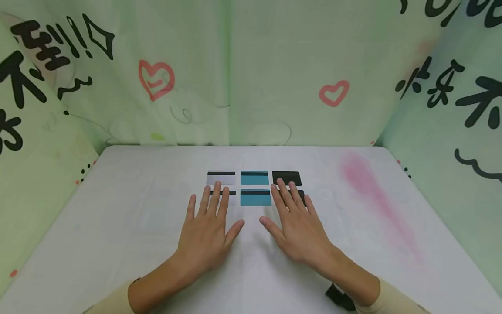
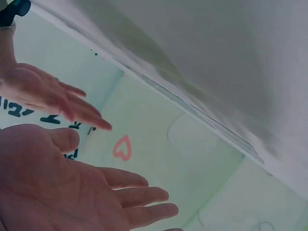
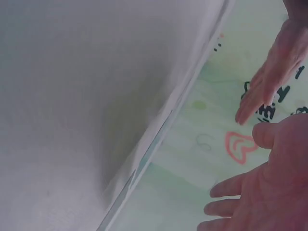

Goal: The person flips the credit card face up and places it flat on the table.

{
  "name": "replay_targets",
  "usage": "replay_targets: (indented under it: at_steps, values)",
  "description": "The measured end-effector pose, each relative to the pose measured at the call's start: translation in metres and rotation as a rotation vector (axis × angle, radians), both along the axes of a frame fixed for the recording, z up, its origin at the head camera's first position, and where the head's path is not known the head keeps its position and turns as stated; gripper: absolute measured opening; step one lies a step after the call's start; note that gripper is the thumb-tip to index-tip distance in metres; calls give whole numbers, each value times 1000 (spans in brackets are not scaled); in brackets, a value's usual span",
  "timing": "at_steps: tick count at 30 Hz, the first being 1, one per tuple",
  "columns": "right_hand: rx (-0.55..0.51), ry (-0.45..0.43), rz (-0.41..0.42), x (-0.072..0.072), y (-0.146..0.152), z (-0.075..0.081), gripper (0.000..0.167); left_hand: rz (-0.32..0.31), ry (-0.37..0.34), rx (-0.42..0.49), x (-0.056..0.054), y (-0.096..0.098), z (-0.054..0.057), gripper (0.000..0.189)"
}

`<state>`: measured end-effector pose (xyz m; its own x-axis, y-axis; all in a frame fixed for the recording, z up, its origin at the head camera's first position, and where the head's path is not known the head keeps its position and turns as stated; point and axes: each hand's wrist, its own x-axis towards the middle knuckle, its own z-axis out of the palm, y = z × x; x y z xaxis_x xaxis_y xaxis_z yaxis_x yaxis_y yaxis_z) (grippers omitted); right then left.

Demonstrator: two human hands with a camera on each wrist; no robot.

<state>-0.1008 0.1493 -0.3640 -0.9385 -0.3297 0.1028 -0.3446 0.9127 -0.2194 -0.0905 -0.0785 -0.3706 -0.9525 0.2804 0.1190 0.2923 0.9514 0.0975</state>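
Over the bench (image 1: pixel 137 226), you are holding your left hand (image 1: pixel 205 231) and right hand (image 1: pixel 300 231) raised, each grip spreading wide; your left fingertips are partly overlapping white cards (image 1: pixel 221 178), your right black cards (image 1: pixel 291 176), with blue cards (image 1: pixel 256 198) lying between.

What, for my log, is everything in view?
Rectangular white cards: 2, striped, left column
Rectangular blue cards: 2, striped, middle column
Rectangular black cards: 2, black, right column
White table: 1, white, beneath cards
Pink streak: 1, pink, table's right
Green fabric backdrop: 1, green, behind, beside table
Red hearts: 2, red, backdrop
Black lettering: several, black, backdrop's sides
Unclear object: 1, black, lower right
Left hand: 1, near white cards
Right hand: 1, near black cards
Sleeves: 2, cream, bottom edge
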Motion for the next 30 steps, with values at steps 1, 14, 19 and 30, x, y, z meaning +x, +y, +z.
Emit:
replay_targets:
  at_steps: [1,14,19,30]
  values:
    - [-1,-3,0,-1,0,0,80,3,-1,0,-1,-1,0,84]
    - [-10,-31,25,-17,-7,0,81,23,-79,0,-19,-10,3,84]
    - [-12,-46,27,-23,-10,-2,81,23,-87,5,-27,-14,3,84]
    - [-9,-98,35,-44,-15,-4,83,32,-143,4,-55,-29,-2,82]
